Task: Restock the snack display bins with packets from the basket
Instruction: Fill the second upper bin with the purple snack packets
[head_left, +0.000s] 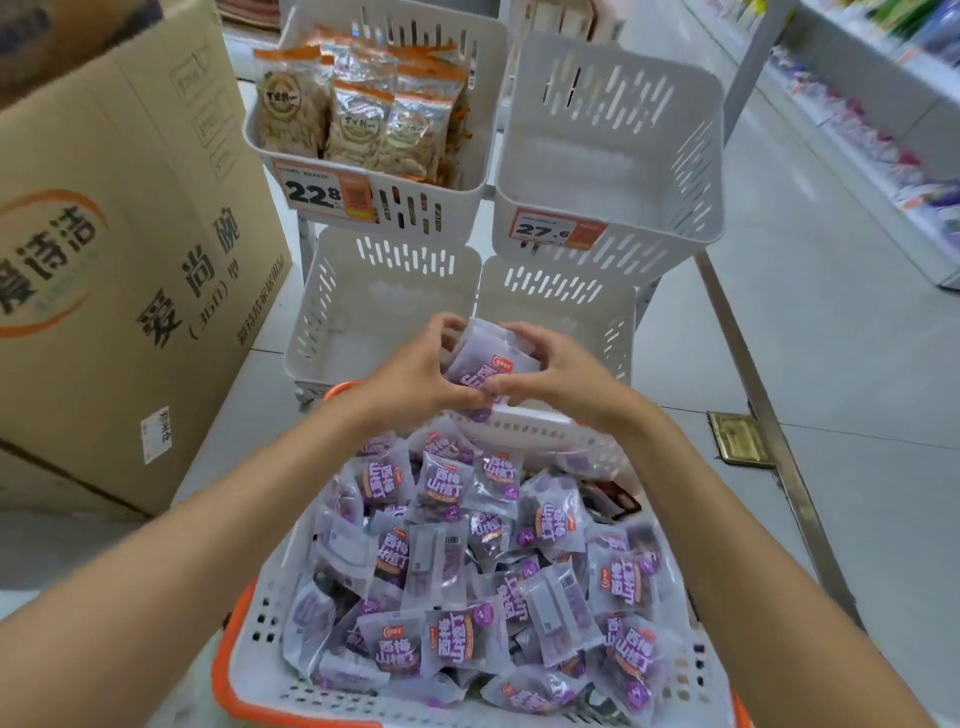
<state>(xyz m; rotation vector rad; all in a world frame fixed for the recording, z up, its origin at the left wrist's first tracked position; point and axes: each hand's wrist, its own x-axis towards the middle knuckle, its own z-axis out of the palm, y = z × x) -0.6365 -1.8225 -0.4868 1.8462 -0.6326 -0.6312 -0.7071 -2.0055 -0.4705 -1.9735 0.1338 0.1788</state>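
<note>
Basket, white w/ orange rim, is cut off at frame bottom. Purple packets are heaped in it; print blurs toward its near edge. Lower display bins are partly hidden behind both hands. Left hand & right hand hold a bunch of packets between them above basket's far edge. Fingers curl over its top, thumbs pinch its lower edge. Can't tell how many packets are in the bunch.
</note>
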